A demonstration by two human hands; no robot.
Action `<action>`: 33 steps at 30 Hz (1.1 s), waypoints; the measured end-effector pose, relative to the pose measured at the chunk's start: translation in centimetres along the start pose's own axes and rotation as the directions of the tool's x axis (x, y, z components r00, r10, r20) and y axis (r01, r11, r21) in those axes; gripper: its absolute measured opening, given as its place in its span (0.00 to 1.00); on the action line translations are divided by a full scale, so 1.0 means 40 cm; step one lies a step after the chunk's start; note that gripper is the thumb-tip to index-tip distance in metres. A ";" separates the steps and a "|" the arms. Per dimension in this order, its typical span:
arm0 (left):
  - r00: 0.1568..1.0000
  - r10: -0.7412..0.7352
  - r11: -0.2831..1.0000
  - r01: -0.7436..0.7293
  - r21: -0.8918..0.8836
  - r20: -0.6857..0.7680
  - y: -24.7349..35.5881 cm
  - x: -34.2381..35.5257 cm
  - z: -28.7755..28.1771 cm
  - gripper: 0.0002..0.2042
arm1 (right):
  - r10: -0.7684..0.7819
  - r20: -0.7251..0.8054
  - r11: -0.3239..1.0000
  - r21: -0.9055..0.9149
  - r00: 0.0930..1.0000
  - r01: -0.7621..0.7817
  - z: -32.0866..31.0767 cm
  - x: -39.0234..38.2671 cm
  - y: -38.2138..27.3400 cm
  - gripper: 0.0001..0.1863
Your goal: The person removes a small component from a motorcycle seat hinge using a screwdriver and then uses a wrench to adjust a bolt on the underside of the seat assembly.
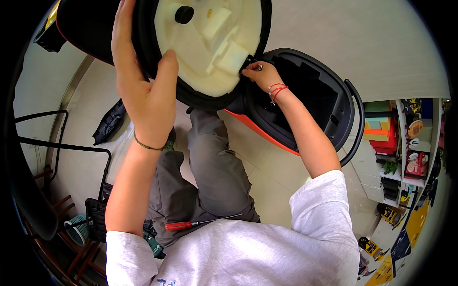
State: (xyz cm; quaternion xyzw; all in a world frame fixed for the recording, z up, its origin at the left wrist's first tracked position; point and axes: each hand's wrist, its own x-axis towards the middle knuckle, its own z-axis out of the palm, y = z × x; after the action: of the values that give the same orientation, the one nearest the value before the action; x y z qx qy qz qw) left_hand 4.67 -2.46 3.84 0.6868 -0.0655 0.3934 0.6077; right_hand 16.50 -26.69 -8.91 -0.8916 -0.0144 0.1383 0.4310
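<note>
A raised scooter seat (210, 43) shows its cream-coloured underside and black padded rim at the top middle. My left hand (143, 83) grips its left edge, the thumb over the rim and the fingers along the outside. My right hand (262, 76) is closed in a pinch at the dark hinge area, where the seat meets the open black storage compartment (336, 114). A small shiny metal bit shows at these fingers; I cannot make out what it is. Across my lap lies a screwdriver (179, 225) with a red handle, its shaft pointing right.
Orange-red bodywork (262, 131) edges the compartment, and a black grab rail (359, 124) curves round its far right end. On the floor at left lies a black plastic part (110, 123), near a black tubular frame (67, 143). Shelves (405, 143) with boxes stand at right.
</note>
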 end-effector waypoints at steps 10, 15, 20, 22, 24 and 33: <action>1.000 -0.020 0.999 0.020 -0.037 -0.001 0.004 -0.020 -0.014 0.34 | -0.042 0.030 0.996 -0.074 0.999 0.044 0.002 0.006 0.002 0.20; 1.000 -0.002 0.999 0.003 -0.038 0.008 -0.005 -0.068 -0.045 0.33 | 0.066 0.056 0.996 -0.068 0.996 -0.062 -0.009 0.013 -0.004 0.17; 0.978 0.158 0.987 -0.157 0.018 -0.135 0.001 -0.183 -0.061 0.24 | 0.017 0.074 0.994 -0.107 0.997 -0.009 -0.001 0.009 -0.015 0.18; 0.980 0.193 0.979 -0.196 -0.056 -0.057 0.014 -0.222 -0.050 0.19 | -0.033 0.047 0.999 -0.035 0.998 0.035 0.000 0.003 -0.008 0.20; 0.996 0.015 0.985 0.000 -0.172 0.090 0.037 -0.247 -0.037 0.16 | -0.011 0.050 0.998 -0.065 0.999 0.014 -0.009 -0.003 -0.017 0.20; 0.546 -0.699 0.412 0.835 -0.365 0.462 0.050 -0.312 0.036 0.09 | -0.015 0.086 0.994 -0.107 0.996 0.024 -0.010 0.001 -0.016 0.15</action>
State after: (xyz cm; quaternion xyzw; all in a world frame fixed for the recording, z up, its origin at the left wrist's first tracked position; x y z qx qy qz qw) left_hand -4.32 -9.08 -2.24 0.4749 0.0772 -0.0537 0.8750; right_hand 16.72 -26.59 -8.18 -0.9067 -0.0488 0.1707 0.3826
